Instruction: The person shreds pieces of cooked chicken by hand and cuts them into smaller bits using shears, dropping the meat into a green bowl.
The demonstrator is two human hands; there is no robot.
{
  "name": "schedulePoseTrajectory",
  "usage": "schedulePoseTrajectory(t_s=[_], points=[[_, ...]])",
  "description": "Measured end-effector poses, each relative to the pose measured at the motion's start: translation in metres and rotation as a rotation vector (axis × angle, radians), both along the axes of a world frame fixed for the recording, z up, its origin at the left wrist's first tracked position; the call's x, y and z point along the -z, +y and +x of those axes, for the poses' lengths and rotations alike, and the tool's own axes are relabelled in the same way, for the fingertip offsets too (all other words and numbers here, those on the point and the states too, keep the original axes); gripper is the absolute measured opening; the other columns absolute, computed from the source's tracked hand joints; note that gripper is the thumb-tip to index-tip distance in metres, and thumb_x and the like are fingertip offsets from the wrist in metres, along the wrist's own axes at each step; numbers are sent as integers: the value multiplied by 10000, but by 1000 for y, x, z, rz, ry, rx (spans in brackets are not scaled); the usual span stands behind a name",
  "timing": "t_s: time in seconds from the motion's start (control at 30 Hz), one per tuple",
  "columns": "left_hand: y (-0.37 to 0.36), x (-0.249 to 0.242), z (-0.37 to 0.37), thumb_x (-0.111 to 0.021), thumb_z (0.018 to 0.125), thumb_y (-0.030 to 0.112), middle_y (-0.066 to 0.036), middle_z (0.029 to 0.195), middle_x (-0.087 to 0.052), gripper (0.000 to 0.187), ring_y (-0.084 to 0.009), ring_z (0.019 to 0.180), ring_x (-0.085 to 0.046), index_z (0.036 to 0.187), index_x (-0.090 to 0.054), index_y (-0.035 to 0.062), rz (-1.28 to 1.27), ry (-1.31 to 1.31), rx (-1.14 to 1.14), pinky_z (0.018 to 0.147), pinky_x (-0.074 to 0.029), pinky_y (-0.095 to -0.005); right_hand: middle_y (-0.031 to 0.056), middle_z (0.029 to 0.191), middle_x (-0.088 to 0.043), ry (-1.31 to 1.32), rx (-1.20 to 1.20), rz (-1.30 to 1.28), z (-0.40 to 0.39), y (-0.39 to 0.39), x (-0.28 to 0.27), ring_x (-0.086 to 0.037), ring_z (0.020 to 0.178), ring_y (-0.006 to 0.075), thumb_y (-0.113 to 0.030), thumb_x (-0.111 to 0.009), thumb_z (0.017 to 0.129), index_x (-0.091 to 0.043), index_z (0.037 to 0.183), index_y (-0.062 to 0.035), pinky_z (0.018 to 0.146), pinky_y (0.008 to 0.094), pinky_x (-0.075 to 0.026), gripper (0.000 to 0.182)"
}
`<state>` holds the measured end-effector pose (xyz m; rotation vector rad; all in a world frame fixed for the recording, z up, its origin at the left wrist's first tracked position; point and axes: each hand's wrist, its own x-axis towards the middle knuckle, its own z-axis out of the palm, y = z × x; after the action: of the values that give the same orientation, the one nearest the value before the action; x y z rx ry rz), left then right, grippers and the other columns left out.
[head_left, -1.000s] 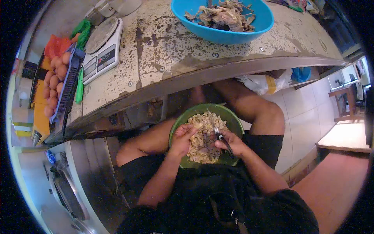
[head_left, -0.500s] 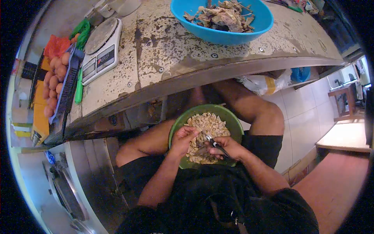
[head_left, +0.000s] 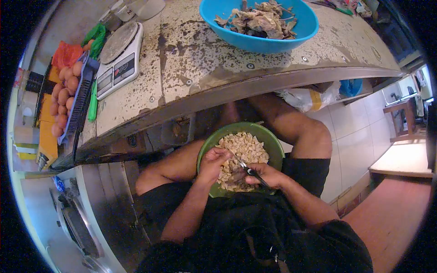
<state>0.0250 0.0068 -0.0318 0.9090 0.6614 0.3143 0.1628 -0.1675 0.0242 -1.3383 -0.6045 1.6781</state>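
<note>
A green bowl (head_left: 276, 157) sits between the person's legs, holding many small pale chopped pieces (head_left: 248, 146). Over its left part is my left hand (head_left: 215, 163), fingers pinched together on something too small to make out. My right hand (head_left: 265, 175) grips black-handled scissors (head_left: 250, 171) over the right part of the bowl. The metal blades point up and left, their tips close to my left fingertips.
Above the bowl runs a speckled worktop (head_left: 182, 54) with a blue basin (head_left: 259, 43) of torn brownish pieces. At its left are a kitchen scale (head_left: 119, 68), a green-handled knife (head_left: 93, 102) and a tray of eggs (head_left: 82, 86). A reddish bench (head_left: 396, 218) stands at the right.
The scissors have turned slightly, with the blades now showing more clearly between the hands. My right hand has shifted a little; my left hand stays nearly in place.
</note>
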Motion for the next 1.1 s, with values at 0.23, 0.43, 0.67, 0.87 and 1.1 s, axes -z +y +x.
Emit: schedulePoseTrajectory(t_s=[0.23,0.43,0.67,0.87,1.1], points=[[-5,6,0,-651,819,61,-50,877,-640,117,-134,799,-601,900,-569,41,-8,45,6,761,-489,-286,10,819,-637,-81,23,-70,-6,-1,11,-573,676,101,-356,-735,761,-612,1069,-57,608,270,-483,446],[0,-14,3,-563,885,90,-78,937,-633,189,-156,920,-581,1057,-559,11,-176,219,-79,842,-468,-298,-6,771,-622,-136,179,-64,-5,-2,19,-546,632,89,-362,-740,755,-637,1005,-54,573,261,-463,410],[4,-19,0,-542,877,14,-111,1181,-530,303,-211,1042,-543,1177,-502,1,-119,-15,-52,907,-458,-315,4,860,-640,-152,195,-3,1,-3,26,-562,785,98,-349,-740,758,-620,1042,-52,729,272,-464,428],[9,-9,-1,-550,881,33,-90,1137,-537,211,-212,1021,-550,1091,-539,17,-245,-26,-96,848,-501,-330,53,1044,-633,-215,84,123,-2,-5,20,-570,951,139,-358,-759,730,-565,1156,-39,879,304,-443,566],[-1,7,-2,-578,871,74,-109,1122,-576,240,-223,966,-582,1101,-532,27,-322,-36,-95,822,-514,-326,24,1049,-590,-119,26,53,-4,-3,23,-527,952,114,-258,-753,756,-514,1208,-16,868,280,-424,566]])
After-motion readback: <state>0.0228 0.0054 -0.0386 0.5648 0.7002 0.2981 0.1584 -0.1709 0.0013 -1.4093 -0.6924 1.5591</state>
